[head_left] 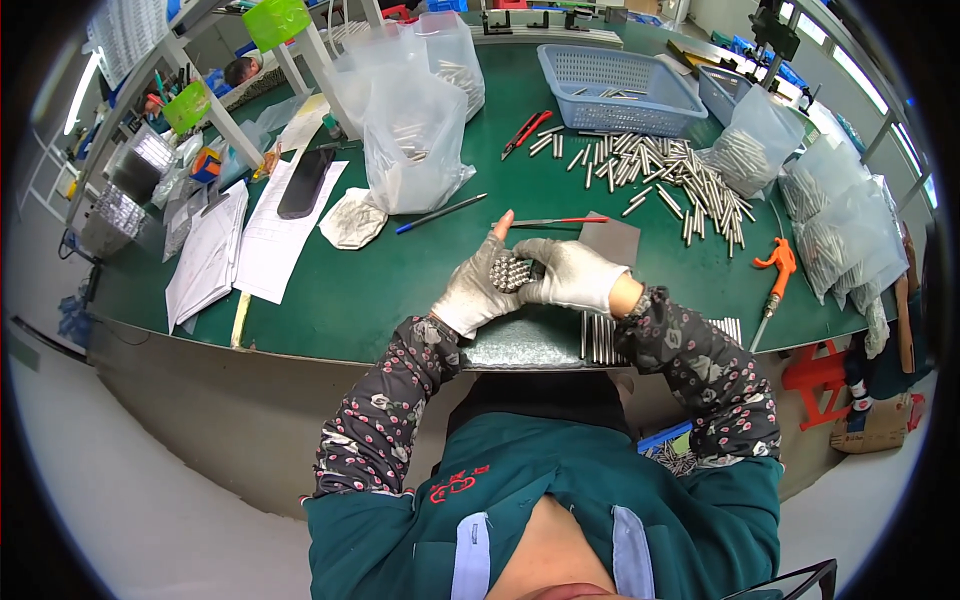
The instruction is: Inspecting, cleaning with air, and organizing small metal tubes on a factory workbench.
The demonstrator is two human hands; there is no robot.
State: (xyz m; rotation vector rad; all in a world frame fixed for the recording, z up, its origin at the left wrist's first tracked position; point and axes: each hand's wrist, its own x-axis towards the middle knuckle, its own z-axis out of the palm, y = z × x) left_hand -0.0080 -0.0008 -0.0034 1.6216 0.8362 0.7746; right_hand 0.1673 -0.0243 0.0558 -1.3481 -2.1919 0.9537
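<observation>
White-gloved left hand: thumb raised, palm cupping a tight bundle of silvery cylindrical metal pins. White-gloved right hand: fingers bent, clasping the bundle's right side. Bundle location: between both hands, above the green tabletop.

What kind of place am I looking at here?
Probably a factory workshop, at a bench for handling small metal parts: there is a heap of metal pins on the green work surface, plastic bags of pins and an orange air gun.
</observation>
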